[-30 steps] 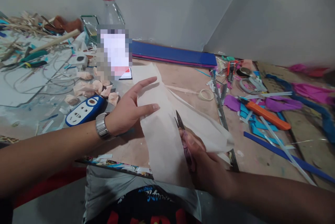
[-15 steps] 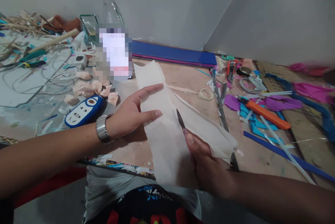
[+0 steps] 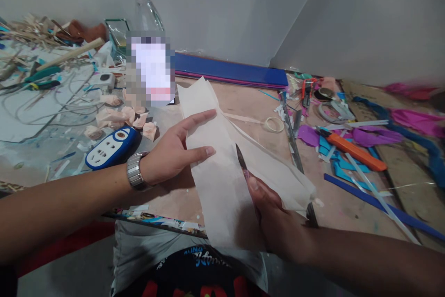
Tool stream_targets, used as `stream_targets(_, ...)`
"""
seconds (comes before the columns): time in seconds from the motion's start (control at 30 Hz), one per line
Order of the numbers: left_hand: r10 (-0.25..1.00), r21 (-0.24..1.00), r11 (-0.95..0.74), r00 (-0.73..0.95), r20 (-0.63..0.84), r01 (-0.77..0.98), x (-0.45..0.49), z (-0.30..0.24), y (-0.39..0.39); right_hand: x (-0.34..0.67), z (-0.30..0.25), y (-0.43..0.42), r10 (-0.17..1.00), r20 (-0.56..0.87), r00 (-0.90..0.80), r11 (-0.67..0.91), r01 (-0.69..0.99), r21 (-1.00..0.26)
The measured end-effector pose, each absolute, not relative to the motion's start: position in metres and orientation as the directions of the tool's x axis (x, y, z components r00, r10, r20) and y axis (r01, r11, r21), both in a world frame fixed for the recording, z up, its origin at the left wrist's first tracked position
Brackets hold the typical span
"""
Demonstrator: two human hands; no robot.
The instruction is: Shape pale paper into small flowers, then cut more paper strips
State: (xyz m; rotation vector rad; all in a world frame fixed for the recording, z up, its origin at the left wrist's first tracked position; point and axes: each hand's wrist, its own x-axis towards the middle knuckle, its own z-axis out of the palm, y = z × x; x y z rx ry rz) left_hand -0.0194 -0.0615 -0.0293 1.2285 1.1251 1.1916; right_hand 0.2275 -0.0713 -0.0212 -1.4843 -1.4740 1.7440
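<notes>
My left hand lies on a sheet of thin off-white paper, thumb and index finger stretched apart on top; its other fingers are hard to see. My right hand is closed around what looks like a pair of scissors. One dark pointed blade and a bit of pinkish handle show; the rest is hidden by the hand and paper. The blade points away from me, along a split between the near sheet and the folded paper to its right. The near sheet hangs past the table's front edge.
A blue and white power socket and crumpled peach paper lie left. Behind stand a red-capped bottle and a blurred-out phone. A tape ring, an orange cutter and coloured scraps lie right.
</notes>
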Motion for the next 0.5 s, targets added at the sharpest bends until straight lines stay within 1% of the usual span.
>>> stream_targets(0.1, 0.998, 0.999, -0.004, 0.066, 0.007, -0.047, -0.0189, -0.0302, -0.0616, 0.2255, -0.0215, -0.0722, 0.828, -0.433, -0.356, -0.348, 0.281, -0.895)
stream_targets(0.3, 0.998, 0.998, 0.015, 0.057, -0.011, -0.069, -0.0174, -0.0304, -0.0623, 0.2243, -0.0302, -0.0752, 0.833, -0.482, -0.273, -0.423, 0.248, -0.872)
stream_targets(0.4, 0.998, 0.997, 0.021, 0.056, -0.017, -0.075, -0.0165, -0.0288, -0.0628, 0.2222, -0.0301, -0.0755, 0.799, -0.520, -0.303, -0.481, 0.198, -0.854)
stream_targets(0.5, 0.998, 0.997, 0.022, 0.052, -0.018, -0.068, -0.0159, -0.0272, -0.0629, 0.2209, -0.0269, -0.0753, 0.766, -0.524, -0.373, -0.496, 0.176, -0.850)
